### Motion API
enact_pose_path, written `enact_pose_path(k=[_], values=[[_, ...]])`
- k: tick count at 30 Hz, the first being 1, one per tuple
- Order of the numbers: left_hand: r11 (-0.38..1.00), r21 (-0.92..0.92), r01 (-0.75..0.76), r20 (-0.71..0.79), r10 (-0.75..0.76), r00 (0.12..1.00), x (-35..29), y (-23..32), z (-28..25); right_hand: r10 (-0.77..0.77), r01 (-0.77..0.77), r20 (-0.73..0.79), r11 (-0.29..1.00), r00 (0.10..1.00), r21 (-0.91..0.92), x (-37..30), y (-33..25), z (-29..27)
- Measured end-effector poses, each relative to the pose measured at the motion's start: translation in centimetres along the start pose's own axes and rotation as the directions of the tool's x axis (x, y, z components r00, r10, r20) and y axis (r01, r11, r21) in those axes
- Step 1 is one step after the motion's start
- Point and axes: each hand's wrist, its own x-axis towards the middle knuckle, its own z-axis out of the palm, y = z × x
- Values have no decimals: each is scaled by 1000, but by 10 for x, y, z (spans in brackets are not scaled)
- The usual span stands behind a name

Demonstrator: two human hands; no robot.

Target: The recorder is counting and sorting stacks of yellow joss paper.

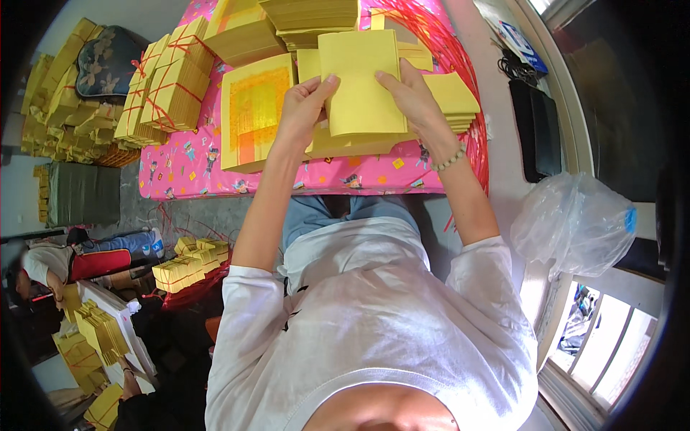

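Note:
Between my hands is a yellow paper sheet or thin stack [364, 90], held up over the table and slightly curved; how many layers it has I cannot tell. My left hand [305, 108] pinches its left edge, thumb on top and fingers mostly hidden behind. On its right edge, my right hand [415, 97] grips the same way, a beaded bracelet on that wrist. Beside my left forearm lies a yellow stack with a gold and orange printed square [259, 108]. More yellow paper [453, 97] is piled beyond my right hand.
Tall yellow stacks [309, 16] stand at the table's back, with red-tied bundles [172, 86] at its left. Red strings [471, 65] hang along the right side of the pink patterned tablecloth [316, 176]. A clear plastic bag [571, 226] is at right. Another person [50, 262] handles yellow paper at lower left.

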Motion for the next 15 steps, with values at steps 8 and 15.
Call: enact_pose_path(k=[8, 15], values=[[997, -26, 71, 40, -70, 997, -15, -4, 4, 8, -7, -8, 999, 1000, 45, 1, 1, -4], [1000, 1, 29, 104, -28, 994, -25, -12, 11, -98, 101, -61, 994, 993, 47, -6, -7, -14]])
